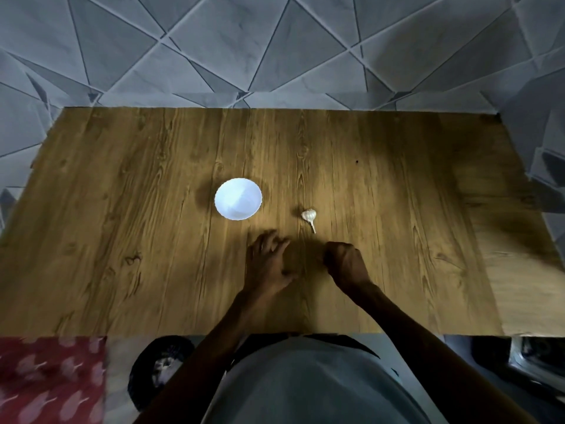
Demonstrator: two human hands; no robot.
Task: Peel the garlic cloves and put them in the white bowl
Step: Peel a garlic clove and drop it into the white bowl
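A small white bowl (238,198) stands near the middle of the wooden table (122,224), and nothing shows inside it. To its right lies a whole garlic bulb (309,215) with its stem pointing toward me. My left hand (269,264) hovers low over the table below the bowl, fingers loosely spread and holding nothing. My right hand (347,264) sits just below the bulb with its fingers curled inward. It does not touch the bulb, and nothing is visible in its grip.
The table's far edge meets a grey geometric-patterned wall (275,50). A red patterned cloth (52,381) and a dark round object (159,368) lie below the table's near edge at left. My torso fills the bottom middle.
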